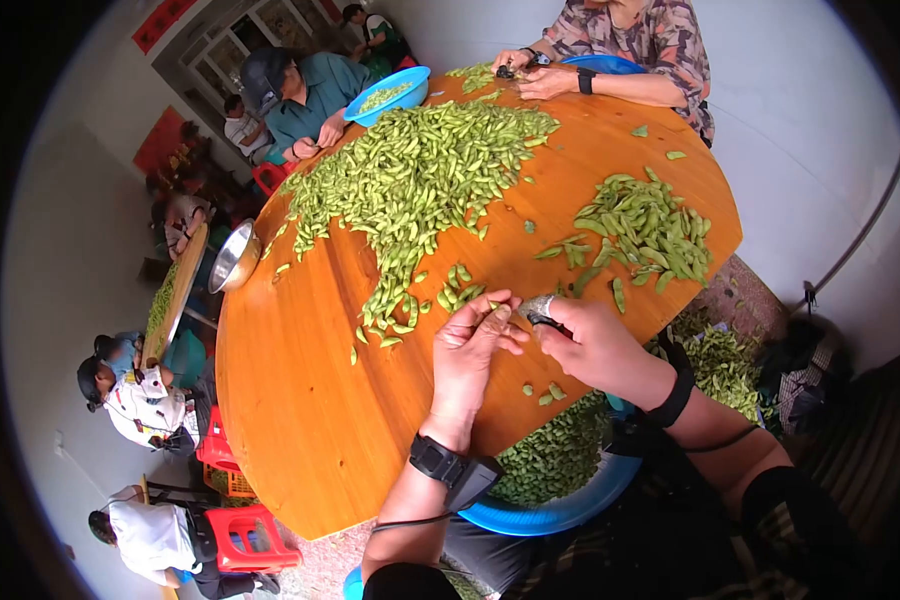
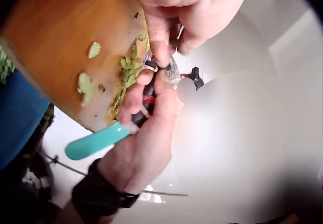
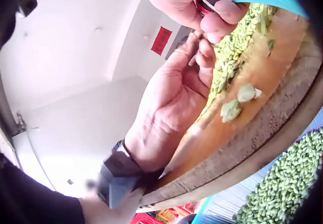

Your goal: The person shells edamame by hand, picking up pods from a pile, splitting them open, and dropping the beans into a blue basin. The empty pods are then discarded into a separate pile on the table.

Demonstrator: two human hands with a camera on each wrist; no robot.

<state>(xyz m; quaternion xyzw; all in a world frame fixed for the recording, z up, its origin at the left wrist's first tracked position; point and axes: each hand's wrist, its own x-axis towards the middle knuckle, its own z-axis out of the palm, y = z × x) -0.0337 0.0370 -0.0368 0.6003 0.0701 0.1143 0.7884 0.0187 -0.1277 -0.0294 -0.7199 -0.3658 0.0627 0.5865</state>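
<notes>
In the head view my left hand (image 1: 465,350) is over the near table edge, thumb and fingertips pinched together with a bit of green edamame pod (image 1: 494,306) between them. My right hand (image 1: 610,350) meets it from the right, gripping shears with a long teal handle (image 2: 96,140) and a dark, red-banded middle; the blades are mostly hidden by fingers. Both hands' fingertips are close together in the left wrist view. Below them, a blue basin (image 1: 540,520) full of small trimmed pods (image 1: 555,455) sits at my lap. Several loose pods (image 1: 556,391) lie by the edge.
A large pod heap (image 1: 420,180) covers the far part of the wooden table (image 1: 300,400), with a smaller pile (image 1: 645,230) at right. Two people sit across, one beside a blue bowl (image 1: 388,95). A steel bowl (image 1: 234,258) is at the left rim, red stools (image 1: 250,538) beyond.
</notes>
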